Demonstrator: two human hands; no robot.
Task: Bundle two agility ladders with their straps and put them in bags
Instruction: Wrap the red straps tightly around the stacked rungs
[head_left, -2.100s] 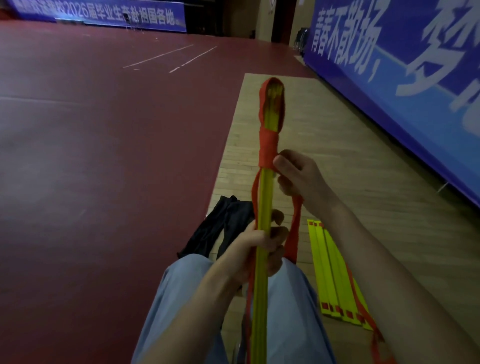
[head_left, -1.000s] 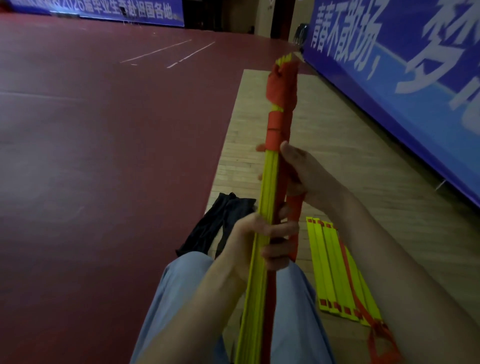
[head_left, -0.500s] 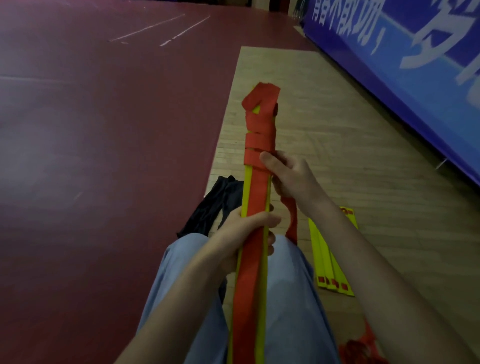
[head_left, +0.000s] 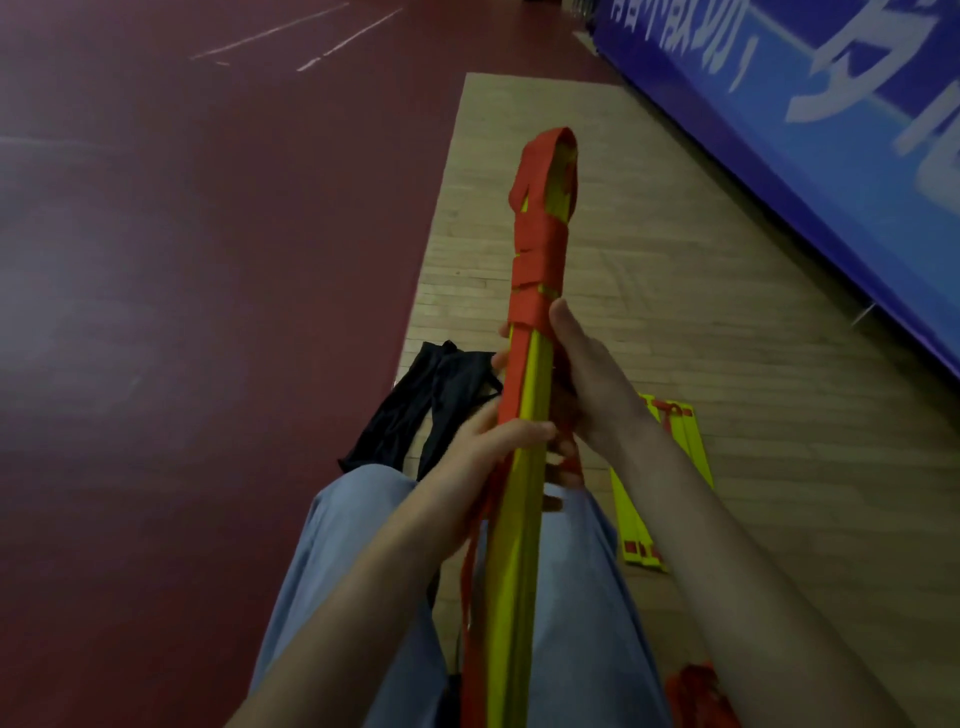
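Note:
A stacked yellow agility ladder (head_left: 519, 545) points away from me over my lap, its far end wound with its orange strap (head_left: 537, 260). My left hand (head_left: 488, 457) grips the bundle at mid-length, thumb across the top. My right hand (head_left: 582, 384) curls round the bundle just below the wound turns and holds the strap there, fingertips showing on the far side. The second yellow ladder (head_left: 654, 483) lies flat on the wooden floor to the right, partly behind my right arm. A black bag (head_left: 431, 410) lies crumpled on the floor past my knee.
My legs in light blue trousers (head_left: 582, 597) lie under the bundle. A loose heap of orange strap (head_left: 696, 691) shows at the bottom right. Dark red sports floor (head_left: 182, 312) spreads left of the wooden strip (head_left: 675, 286). A blue banner wall (head_left: 831, 104) runs along the right.
The strap has been wound further down the bundle's far end, adding turns. My right hand has come round to clasp the bundle below the wraps. The view has tilted downward.

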